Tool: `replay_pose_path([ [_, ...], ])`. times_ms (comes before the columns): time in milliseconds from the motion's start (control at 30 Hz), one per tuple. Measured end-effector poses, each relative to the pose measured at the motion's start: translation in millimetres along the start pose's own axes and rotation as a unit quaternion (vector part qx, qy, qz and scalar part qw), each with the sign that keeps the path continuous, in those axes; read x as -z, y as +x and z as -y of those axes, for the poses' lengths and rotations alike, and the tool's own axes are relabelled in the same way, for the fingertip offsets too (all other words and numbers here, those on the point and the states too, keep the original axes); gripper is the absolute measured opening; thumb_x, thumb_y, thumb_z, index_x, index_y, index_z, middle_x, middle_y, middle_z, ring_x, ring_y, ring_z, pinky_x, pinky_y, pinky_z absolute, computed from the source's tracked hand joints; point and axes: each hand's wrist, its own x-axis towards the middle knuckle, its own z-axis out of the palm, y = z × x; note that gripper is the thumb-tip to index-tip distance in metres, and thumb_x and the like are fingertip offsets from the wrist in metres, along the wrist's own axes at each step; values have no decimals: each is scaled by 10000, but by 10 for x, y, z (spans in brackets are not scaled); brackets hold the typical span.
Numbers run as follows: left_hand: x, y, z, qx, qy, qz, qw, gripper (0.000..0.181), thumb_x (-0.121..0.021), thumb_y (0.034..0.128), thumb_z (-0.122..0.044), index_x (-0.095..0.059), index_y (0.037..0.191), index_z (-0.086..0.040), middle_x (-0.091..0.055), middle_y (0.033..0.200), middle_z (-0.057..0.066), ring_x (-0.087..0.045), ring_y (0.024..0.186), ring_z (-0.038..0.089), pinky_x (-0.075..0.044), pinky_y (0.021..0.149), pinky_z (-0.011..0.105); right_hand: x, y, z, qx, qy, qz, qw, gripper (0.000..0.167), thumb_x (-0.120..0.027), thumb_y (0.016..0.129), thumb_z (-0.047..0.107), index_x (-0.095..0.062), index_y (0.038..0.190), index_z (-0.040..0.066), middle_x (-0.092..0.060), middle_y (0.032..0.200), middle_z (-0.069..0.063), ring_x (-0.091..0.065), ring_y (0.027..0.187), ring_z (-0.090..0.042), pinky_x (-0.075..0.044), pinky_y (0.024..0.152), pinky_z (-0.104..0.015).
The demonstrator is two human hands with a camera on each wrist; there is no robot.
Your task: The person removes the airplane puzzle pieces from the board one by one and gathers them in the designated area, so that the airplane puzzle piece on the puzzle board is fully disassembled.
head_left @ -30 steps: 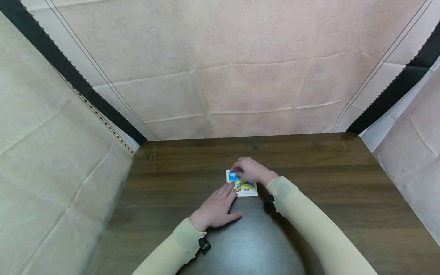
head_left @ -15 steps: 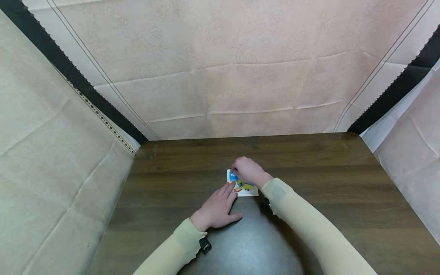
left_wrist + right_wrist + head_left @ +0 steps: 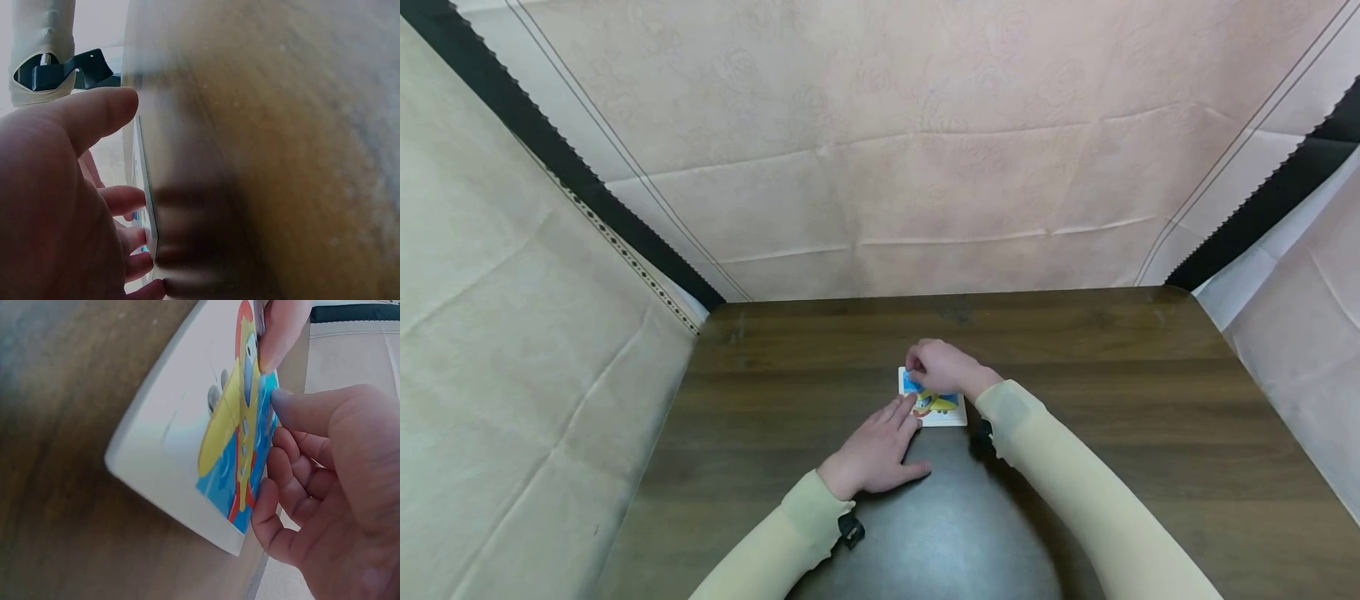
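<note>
A small white-framed picture puzzle with a yellow aeroplane on blue lies flat on the table. Close up in the right wrist view, seams cross the picture, and one area inside the frame is plain white. My left hand rests with straight, spread fingers, their tips on the puzzle's near left side. In the left wrist view those fingertips lie along the board's edge. Over the far side, my right hand pinches at a blue puzzle piece with curled fingers; its index fingertip is hidden.
The brown wooden table extends around both hands, with a shiny dark patch in front. Pale patterned cloth hangs behind and at both sides. Each wrist carries a black camera mount.
My right hand shifts only slightly at the puzzle's far left corner, its fingertips staying at the blue part. The left hand keeps its place. The whole view drifts a little.
</note>
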Motion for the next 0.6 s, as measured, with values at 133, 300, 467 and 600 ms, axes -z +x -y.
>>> replay_pose_path([
  [133, -15, 5, 13, 3, 10, 5, 10000, 820, -539, 1050, -654, -411, 1625, -84, -115, 1789, 130, -130, 1639, 313, -236, 1283, 465, 20, 11, -9, 23, -8, 121, 9999, 177, -736, 1042, 267, -711, 1170, 148, -651, 1073, 4, -625, 949, -169, -571, 966, -380],
  [300, 7, -10, 3, -16, 57, -36, 10000, 824, -549, 1047, -647, -412, 1627, -79, -137, 1784, 138, -153, 1635, 321, -251, 1278, 460, 38, 15, -15, 42, 74, 176, 9998, 195, -758, 1026, 267, -711, 1177, 153, -672, 1089, 0, -630, 978, -183, -566, 995, -405],
  [467, 0, -8, 5, -12, 76, -12, 10000, 832, -548, 1046, -648, -399, 1639, -84, -129, 1786, 133, -145, 1636, 319, -243, 1281, 456, 41, 13, -29, -21, 228, 208, 9995, 189, -768, 1018, 260, -709, 1171, 166, -677, 1067, 11, -626, 966, -182, -565, 980, -398],
  [600, -6, -2, 3, -15, 94, -17, 10000, 835, -550, 1045, -649, -396, 1642, -85, -133, 1786, 131, -150, 1635, 318, -246, 1280, 456, 41, 7, -42, -2, 341, 219, 9992, 193, -765, 1020, 243, -710, 1186, 160, -671, 1051, 17, -618, 958, -183, -560, 966, -384],
])
